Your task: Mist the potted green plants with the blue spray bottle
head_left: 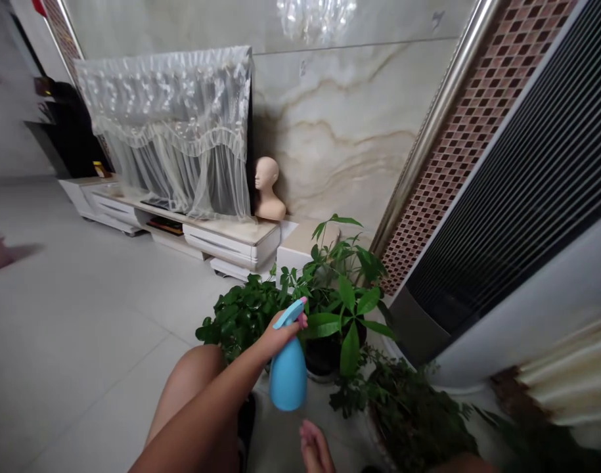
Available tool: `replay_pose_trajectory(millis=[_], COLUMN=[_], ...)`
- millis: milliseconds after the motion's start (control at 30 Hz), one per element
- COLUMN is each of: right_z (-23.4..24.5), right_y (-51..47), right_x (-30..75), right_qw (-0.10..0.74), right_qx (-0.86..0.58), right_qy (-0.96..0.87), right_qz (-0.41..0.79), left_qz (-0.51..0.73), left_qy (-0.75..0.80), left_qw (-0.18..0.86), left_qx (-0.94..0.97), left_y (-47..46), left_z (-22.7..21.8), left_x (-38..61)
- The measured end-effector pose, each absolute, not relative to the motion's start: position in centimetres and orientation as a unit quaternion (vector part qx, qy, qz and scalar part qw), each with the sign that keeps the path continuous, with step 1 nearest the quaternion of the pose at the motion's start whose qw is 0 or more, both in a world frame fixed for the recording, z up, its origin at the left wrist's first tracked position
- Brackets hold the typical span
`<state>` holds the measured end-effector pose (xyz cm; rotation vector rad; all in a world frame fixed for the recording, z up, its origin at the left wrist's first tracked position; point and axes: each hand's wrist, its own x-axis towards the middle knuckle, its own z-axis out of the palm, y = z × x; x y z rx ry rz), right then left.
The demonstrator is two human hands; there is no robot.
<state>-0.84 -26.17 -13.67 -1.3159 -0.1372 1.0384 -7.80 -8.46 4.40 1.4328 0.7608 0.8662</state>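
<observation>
My left hand (pixel 280 334) is closed around the neck of a light blue spray bottle (pixel 288 374), with its nozzle aimed at the potted plants. Right in front of the nozzle stands a leafy green plant (pixel 342 289) in a dark pot (pixel 324 360). To its left is a bushy, small-leaved plant (pixel 238 315), and a darker one (pixel 408 410) sits lower right. My right hand (pixel 314 450) hangs low at the bottom edge below the bottle, fingers loosely apart and holding nothing. My bare knee (pixel 192 378) shows behind my left forearm.
A tall white standing air conditioner (pixel 517 217) fills the right side. A mannequin head (pixel 268 190) rests on a low white TV cabinet (pixel 231 240), beside a screen draped in lace cloth (pixel 172 125). Pale tiled floor (pixel 73 315) stretches to the left.
</observation>
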Motion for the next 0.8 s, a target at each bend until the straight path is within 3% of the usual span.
replay_pose_trajectory(millis=[133,267,367,533,667,800], right_z=[-11.3,-9.4,-9.6,-10.0,-8.4,-8.3], right_y=[-24.5,-23.5,-23.6,-24.2,-24.4,-24.3], right_x=[-0.2,-0.6,-0.9,-0.3,-0.1,-0.3], right_qw=[0.653,0.667,0.662,0.664,0.691,0.715], right_qx=[-0.483,-0.391,-0.388,-0.346,-0.344,-0.372], right_qy=[-0.02,-0.054,-0.041,-0.039,-0.061,-0.061], right_qz=[0.583,0.632,0.64,0.662,0.633,0.589], left_qz=[0.373,0.343,0.346,0.368,0.449,0.393], left_qy=[0.302,0.35,0.355,0.385,0.424,0.33], left_qw=[0.629,0.563,0.529,0.56,0.538,0.618], left_qx=[0.611,0.665,0.689,0.635,0.574,0.596], left_y=[-8.8,-9.0,-8.8,-7.8,-6.6,-5.1], left_z=[4.3,3.2,2.0,1.5,3.3,6.5], left_x=[-7.6,-7.1,-6.4,-6.0,-7.5,-7.5])
